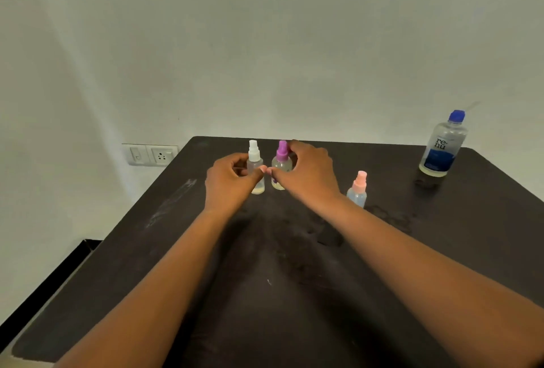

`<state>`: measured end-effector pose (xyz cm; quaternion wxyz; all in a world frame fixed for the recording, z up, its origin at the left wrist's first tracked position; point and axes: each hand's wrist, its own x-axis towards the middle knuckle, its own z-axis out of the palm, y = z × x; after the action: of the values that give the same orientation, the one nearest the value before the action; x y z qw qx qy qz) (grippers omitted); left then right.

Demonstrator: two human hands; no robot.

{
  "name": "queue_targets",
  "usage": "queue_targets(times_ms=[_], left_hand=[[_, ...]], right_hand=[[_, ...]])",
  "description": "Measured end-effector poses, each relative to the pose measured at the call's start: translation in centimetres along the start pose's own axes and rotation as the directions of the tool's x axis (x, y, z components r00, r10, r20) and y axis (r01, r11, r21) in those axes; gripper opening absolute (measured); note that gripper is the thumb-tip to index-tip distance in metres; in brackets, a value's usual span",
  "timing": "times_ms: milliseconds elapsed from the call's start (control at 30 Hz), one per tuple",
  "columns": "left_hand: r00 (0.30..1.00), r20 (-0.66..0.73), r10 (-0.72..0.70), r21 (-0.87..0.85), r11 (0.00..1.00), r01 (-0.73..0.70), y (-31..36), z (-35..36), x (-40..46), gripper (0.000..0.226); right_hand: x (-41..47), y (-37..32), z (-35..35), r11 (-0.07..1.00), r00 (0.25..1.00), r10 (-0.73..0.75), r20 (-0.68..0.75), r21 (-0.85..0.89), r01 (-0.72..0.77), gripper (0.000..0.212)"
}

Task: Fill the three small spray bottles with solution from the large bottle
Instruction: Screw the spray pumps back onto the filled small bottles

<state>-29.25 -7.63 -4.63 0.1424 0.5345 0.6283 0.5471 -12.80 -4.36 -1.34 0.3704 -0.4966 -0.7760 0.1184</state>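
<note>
While hands [232, 179] cup bottles [255, 167], table [294, 294] front bare.

Pink-capped bottle [357, 189] (base hidden)

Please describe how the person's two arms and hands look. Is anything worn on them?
Both forearms are bare up to the picture's edge: no sleeves, watch, bracelets or gloves. The left hand and right hand show no rings. The visible thumbnails look pale pink.
</note>
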Motion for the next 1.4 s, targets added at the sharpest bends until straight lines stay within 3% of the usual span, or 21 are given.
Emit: queue_targets(times_ms=[133, 433, 933, 1267, 1400], left_hand=[[0.998, 0.004, -0.059, 0.098, 0.993, 0.058, -1.6, -0.2, 3.4, 0.040], [0.988, 0.048, -0.144, 0.145, 0.980, 0.136, -4.9, 2.0, 11.8, 0.039], [0.973, 0.128, -0.194, 0.181, 0.969, 0.169, -6.7, 5.3, 17.3, 0.047], [0.968, 0.138, -0.211, 0.148, 0.971, 0.190, -7.1, 5.9, 17.7, 0.052], [0.966, 0.130, -0.224, 0.110, 0.971, 0.210, -7.2, 6.1, 17.3, 0.053]], right_hand=[[3.5, -0.1, 2.5, 0.997, 0.997, 0.073, 0.029, 0.000, -0.073, 0.029], [11.2, 2.1, 7.7, 0.961, 0.959, 0.274, 0.070, 0.027, -0.277, 0.029], [17.0, 4.0, 9.9, 0.939, 0.935, 0.339, 0.105, 0.029, -0.344, 0.006], [17.8, 4.4, 10.6, 0.939, 0.932, 0.336, 0.136, 0.031, -0.343, 0.020], [18.0, 4.3, 10.6, 0.935, 0.921, 0.350, 0.170, -0.002, -0.355, 0.014]])
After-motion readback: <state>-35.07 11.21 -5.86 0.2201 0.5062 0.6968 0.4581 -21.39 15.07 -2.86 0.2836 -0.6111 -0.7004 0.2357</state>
